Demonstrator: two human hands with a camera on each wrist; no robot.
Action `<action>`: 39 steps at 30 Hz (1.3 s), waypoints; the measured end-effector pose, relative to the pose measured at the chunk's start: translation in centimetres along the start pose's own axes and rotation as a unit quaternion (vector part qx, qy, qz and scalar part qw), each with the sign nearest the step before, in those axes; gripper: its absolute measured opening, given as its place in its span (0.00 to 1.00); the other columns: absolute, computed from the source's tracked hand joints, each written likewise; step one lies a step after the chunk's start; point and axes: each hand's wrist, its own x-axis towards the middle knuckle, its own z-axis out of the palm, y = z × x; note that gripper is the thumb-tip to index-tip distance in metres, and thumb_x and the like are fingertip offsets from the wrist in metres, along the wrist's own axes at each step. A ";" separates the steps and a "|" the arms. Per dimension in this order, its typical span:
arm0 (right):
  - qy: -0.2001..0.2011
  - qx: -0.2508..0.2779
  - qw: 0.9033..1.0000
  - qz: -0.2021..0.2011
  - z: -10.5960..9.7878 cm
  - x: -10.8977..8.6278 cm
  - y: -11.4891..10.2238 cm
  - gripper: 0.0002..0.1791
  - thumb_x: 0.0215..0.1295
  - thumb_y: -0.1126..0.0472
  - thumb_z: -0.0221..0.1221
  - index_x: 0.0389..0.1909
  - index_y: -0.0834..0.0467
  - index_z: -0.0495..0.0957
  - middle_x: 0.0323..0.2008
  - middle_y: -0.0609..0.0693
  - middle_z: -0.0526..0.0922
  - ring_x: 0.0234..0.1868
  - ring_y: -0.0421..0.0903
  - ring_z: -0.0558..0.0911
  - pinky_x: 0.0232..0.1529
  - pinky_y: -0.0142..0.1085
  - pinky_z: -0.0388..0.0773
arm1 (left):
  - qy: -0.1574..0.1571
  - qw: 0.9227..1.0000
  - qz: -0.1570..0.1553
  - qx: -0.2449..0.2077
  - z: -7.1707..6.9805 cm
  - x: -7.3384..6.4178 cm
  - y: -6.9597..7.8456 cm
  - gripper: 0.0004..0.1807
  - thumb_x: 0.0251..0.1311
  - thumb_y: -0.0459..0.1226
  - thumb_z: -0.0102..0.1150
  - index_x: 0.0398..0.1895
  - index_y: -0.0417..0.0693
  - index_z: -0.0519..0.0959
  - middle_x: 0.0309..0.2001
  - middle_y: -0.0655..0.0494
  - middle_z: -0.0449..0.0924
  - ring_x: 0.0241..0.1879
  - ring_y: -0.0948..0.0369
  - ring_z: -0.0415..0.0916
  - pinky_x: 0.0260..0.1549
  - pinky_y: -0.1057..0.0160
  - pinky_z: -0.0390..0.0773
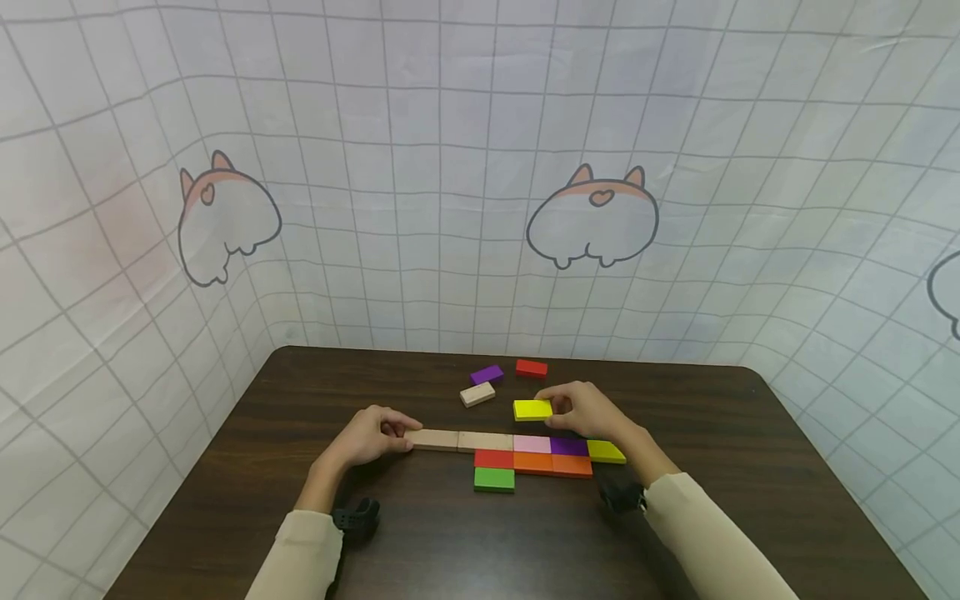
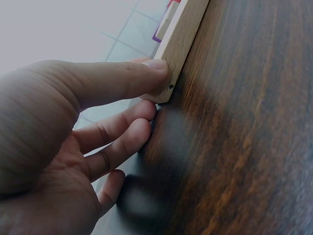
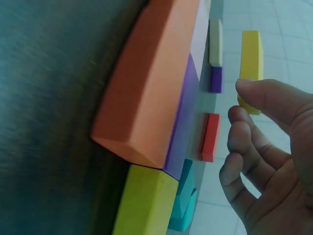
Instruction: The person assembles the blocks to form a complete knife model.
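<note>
My right hand (image 1: pixel 588 412) pinches a yellow block (image 1: pixel 532 410) by its right end, raised above the table behind a flat arrangement of blocks. My left hand (image 1: pixel 367 436) grips the outer end of a plain wooden block (image 1: pixel 433 439), the leftmost in the back row; its thumb lies on the wood in the left wrist view. Rightward in that row come another wooden block (image 1: pixel 486 442), then pink (image 1: pixel 532 444), purple (image 1: pixel 569 447) and yellow-green (image 1: pixel 606 452) blocks. In front sit a red block (image 1: pixel 493 459), two orange blocks (image 1: pixel 533 463) and a green block (image 1: pixel 494 480).
Farther back lie a loose wooden block (image 1: pixel 477 394), a purple block (image 1: pixel 487 375) and a red block (image 1: pixel 532 368). Teal blocks (image 3: pixel 183 200) show beyond the row in the right wrist view. A grid-patterned cloth (image 1: pixel 435 208) surrounds the dark table (image 1: pixel 480 550).
</note>
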 end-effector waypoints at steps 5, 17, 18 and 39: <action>0.010 -0.010 1.000 -0.023 0.4 -1.7 -0.3 0.20 0.64 0.60 0.69 0.57 0.53 0.84 0.30 0.44 0.80 0.26 0.41 0.73 0.27 0.33 0.73 | -0.001 1.000 0.002 0.000 -0.2 0.0 0.2 0.13 0.59 0.36 0.73 0.48 0.54 0.90 0.34 0.57 0.79 0.30 0.59 0.72 0.30 0.62 0.74; 0.001 -0.028 0.997 -0.065 1.4 -5.1 -0.6 0.19 0.63 0.59 0.70 0.55 0.53 0.85 0.28 0.40 0.78 0.25 0.36 0.72 0.27 0.30 0.74 | -0.001 1.000 -0.005 0.005 -0.1 -0.1 0.2 0.14 0.58 0.36 0.73 0.48 0.54 0.90 0.33 0.57 0.79 0.30 0.60 0.71 0.30 0.64 0.73; -0.002 -0.031 0.998 -0.062 1.5 -5.4 -0.7 0.19 0.63 0.59 0.70 0.55 0.53 0.85 0.28 0.40 0.77 0.25 0.36 0.72 0.28 0.30 0.74 | -0.001 1.000 -0.006 0.005 -0.1 -0.1 0.2 0.14 0.58 0.36 0.74 0.48 0.54 0.90 0.33 0.57 0.79 0.30 0.60 0.71 0.30 0.64 0.73; -0.018 -0.032 0.999 -0.016 3.7 -8.7 -1.8 0.22 0.60 0.55 0.73 0.55 0.54 0.85 0.27 0.38 0.77 0.27 0.37 0.73 0.30 0.30 0.73 | -0.002 1.000 -0.008 0.001 0.0 -0.1 0.3 0.14 0.59 0.36 0.73 0.48 0.54 0.90 0.34 0.57 0.80 0.31 0.59 0.72 0.31 0.62 0.74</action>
